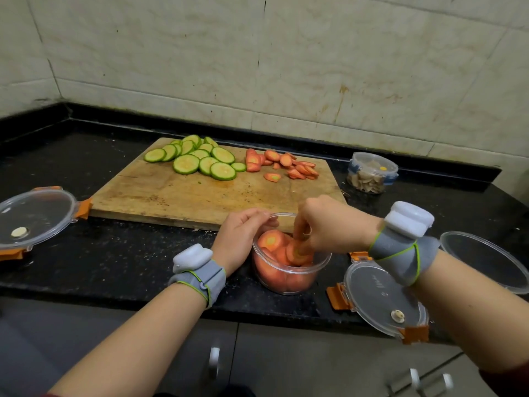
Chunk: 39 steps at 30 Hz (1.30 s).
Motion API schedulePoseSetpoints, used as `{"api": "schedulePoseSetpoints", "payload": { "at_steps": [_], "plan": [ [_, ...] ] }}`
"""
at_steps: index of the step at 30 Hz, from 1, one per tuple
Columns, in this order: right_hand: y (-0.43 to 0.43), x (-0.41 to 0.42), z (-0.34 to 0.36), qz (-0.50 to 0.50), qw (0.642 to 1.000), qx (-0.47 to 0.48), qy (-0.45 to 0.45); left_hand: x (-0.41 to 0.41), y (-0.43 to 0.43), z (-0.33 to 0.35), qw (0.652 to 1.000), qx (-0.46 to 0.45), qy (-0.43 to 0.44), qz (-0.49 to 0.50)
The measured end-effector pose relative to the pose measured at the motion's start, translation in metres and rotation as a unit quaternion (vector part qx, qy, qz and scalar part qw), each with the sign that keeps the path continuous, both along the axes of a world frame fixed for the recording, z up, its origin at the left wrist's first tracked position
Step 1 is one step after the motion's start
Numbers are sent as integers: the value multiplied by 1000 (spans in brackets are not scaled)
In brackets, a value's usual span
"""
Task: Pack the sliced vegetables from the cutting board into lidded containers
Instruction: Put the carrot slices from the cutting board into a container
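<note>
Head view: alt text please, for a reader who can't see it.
The right hand pinches carrot slices inside a clear round container, which the left hand grips at the rim, on a black counter. Behind, a wooden cutting board holds green vegetable slices and more carrot pieces.

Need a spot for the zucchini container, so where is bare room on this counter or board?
The front half of the cutting board, in front of the zucchini slices and carrot slices, is bare. So is the counter between the left lid and the left hand. The right is crowded: carrot container, small lid, empty container sit close together.
</note>
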State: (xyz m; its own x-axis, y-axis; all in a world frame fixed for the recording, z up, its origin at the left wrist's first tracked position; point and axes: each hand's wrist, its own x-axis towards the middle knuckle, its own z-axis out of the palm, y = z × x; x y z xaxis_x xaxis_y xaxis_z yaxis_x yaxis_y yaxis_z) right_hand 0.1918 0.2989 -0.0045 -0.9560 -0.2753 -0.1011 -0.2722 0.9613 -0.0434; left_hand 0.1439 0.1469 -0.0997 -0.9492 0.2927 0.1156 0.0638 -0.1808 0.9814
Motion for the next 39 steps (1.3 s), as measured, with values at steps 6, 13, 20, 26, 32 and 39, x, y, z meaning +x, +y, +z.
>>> {"api": "schedulePoseSetpoints", "payload": {
  "at_steps": [6, 13, 20, 26, 32, 39],
  "plan": [
    [12, -2, 26, -7, 990, -101, -102, 1, -1, 0, 1000, -7, 1, 5],
    [-4, 0, 5, 28, 992, -47, -112, 4, -1, 3, 1000, -17, 6, 9],
    [-2, 0, 1, 35, 994, -54, -94, 6, -3, 1, 1000, -24, -1, 7],
    [21, -21, 17, -21, 965, -241, -102, -17, -7, 27, 954, -245, 157, 79],
    [59, -86, 3, -130, 950, -283, -17, -71, 18, 43, 866, -426, 242, 102],
    [88, -153, -31, -194, 969, -116, 97, -136, 49, 28, 780, -539, 306, 80]
  ]
}}
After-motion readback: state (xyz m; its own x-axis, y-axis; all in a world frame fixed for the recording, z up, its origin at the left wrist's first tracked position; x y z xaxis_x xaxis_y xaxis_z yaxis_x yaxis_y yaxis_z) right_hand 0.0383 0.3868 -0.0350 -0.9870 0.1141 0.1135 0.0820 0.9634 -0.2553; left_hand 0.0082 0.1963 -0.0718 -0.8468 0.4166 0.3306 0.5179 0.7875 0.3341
